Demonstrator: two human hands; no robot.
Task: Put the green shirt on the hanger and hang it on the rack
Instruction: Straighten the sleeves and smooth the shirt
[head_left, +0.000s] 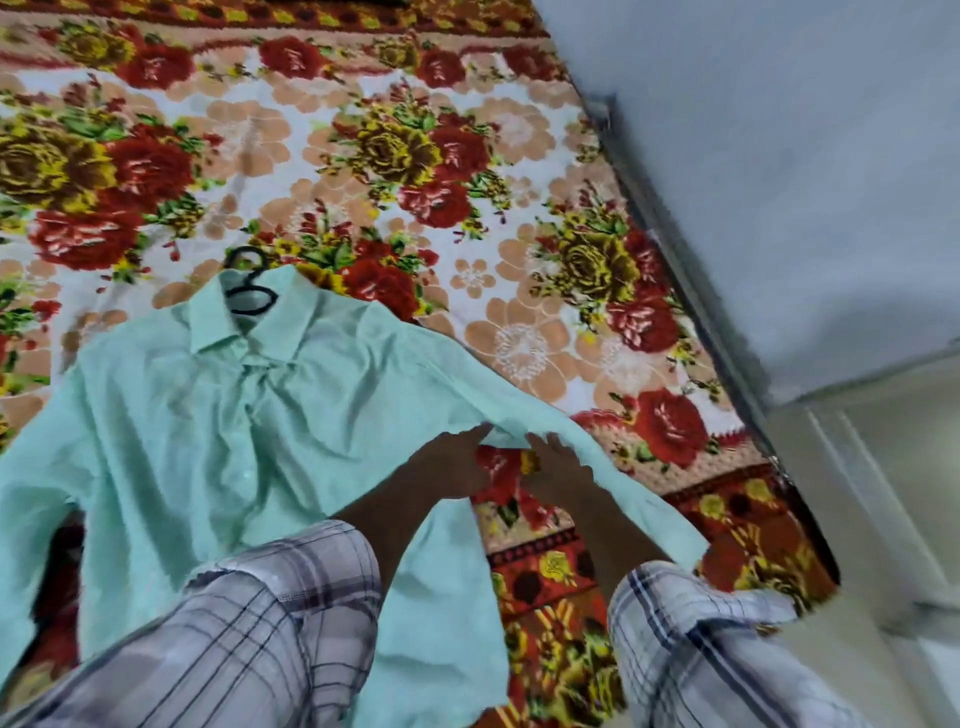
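Two bare hands are seen from above, reaching forward out of rolled plaid sleeves; the left hand and the right hand are set close together at the edge of a mint-green shirt. The fingers of both hands are pressed against the underside of the shirt's right sleeve, where it meets the body; whether the cloth is pinched or only touched cannot be told, as the view is blurred. The shirt is spread front-up on a bed, collar away from the person, the sleeve trailing toward the near right. A black hanger is lodged inside the collar; only its hook and neck are shown above the cloth. The bed is covered by a floral blanket in red, yellow and peach on white. A dark bed edge is seen at the right; beyond it a pale grey floor and a white door are seen.
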